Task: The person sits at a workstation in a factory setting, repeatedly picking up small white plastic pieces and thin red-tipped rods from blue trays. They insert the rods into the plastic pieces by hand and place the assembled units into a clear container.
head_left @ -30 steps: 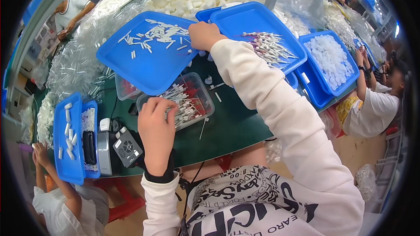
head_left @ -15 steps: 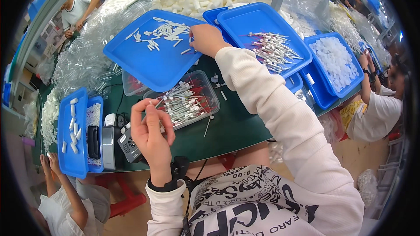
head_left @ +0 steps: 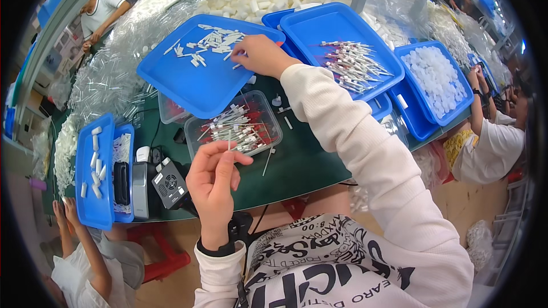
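Left hand [head_left: 214, 179] pinches a thin tube [head_left: 229, 140], long axis upright, at 6 o'clock of the clear tub [head_left: 197, 137] | Right hand [head_left: 260, 55], fingers curled onto white caps [head_left: 214, 40], at the blue tray's [head_left: 188, 88] 3 o'clock rim | Caps lie at 12 o'clock from the tube; right hand nearer.

Showing five blue trays [head_left: 194, 88] in all. Also showing one clear tub [head_left: 262, 108]. Showing two hands [head_left: 214, 179] working.
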Tool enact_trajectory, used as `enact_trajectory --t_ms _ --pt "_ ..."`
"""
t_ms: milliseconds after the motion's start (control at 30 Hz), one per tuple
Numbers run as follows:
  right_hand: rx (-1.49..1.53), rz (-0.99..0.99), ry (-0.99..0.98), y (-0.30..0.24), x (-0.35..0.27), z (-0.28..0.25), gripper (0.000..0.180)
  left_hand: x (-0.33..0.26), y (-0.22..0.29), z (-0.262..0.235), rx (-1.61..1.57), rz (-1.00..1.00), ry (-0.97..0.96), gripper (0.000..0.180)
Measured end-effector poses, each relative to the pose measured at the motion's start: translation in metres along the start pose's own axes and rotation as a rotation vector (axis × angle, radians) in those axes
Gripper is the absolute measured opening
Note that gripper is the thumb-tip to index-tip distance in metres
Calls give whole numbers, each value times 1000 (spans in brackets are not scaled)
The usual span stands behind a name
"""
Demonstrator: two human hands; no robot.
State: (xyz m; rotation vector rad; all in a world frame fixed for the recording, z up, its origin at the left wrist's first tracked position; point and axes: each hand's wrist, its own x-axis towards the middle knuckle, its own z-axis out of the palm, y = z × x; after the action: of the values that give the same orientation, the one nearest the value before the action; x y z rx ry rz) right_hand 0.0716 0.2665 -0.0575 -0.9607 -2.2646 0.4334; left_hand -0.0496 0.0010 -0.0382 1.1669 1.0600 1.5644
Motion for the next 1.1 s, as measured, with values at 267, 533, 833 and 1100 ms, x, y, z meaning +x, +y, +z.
enact_trajectory --t_ms 267,533,833,1100 --pt "-320 0 0 4 5 9 9 -4 3 14 27 33 -21 12" --pt "387 78 181 -129 -107 -76 12 -18 16 20 332 134 -50 9" --pt "1022 430 108 -154 -219 -106 14 -19 19 37 482 405 -195 19" --pt "781 312 150 -148 -230 -109 13 -16 20 36 655 586 -274 22"
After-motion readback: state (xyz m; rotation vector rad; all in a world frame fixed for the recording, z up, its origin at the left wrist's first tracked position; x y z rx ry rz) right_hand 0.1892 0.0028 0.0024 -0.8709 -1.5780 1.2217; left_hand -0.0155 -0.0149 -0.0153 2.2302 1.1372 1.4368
